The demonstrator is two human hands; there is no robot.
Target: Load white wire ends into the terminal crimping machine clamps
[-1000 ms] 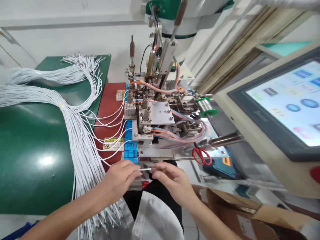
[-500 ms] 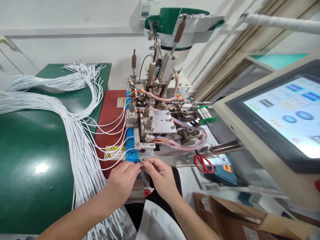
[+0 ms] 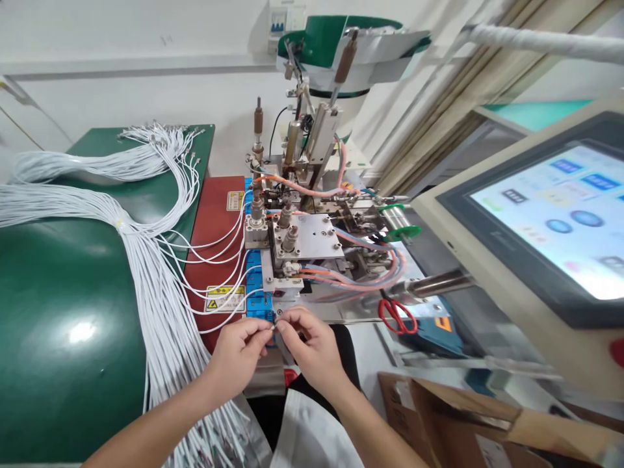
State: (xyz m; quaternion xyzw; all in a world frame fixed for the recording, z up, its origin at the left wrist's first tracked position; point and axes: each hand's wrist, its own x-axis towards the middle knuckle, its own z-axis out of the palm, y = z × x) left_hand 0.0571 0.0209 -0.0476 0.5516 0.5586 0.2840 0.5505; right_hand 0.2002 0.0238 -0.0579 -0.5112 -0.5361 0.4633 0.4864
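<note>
My left hand (image 3: 238, 357) is closed in a pinch on the end of a white cable, most of it hidden by the fingers. My right hand (image 3: 312, 344) pinches at the same cable end (image 3: 273, 327), and the fingertips of both hands nearly meet. Fine detail of the tip is too small to make out. Just beyond my fingers is the blue cable holder (image 3: 257, 303) along the front of the metal machine (image 3: 312, 235). Several white cables run into its slots from the large white cable bundle (image 3: 156, 299) on my left.
The bundle lies over a green table (image 3: 58, 364) and a red plate (image 3: 221, 234) with warning labels. A touchscreen (image 3: 556, 208) stands at right. Red-handled scissors (image 3: 397, 316) hang by the machine, near a solder wire spool (image 3: 400, 222). A cardboard box (image 3: 439, 416) is below right.
My left hand's fingers have curled further and drawn slightly back, showing a bit of the cable end between the hands. My right hand stays pinched close by. The view has shifted slightly.
</note>
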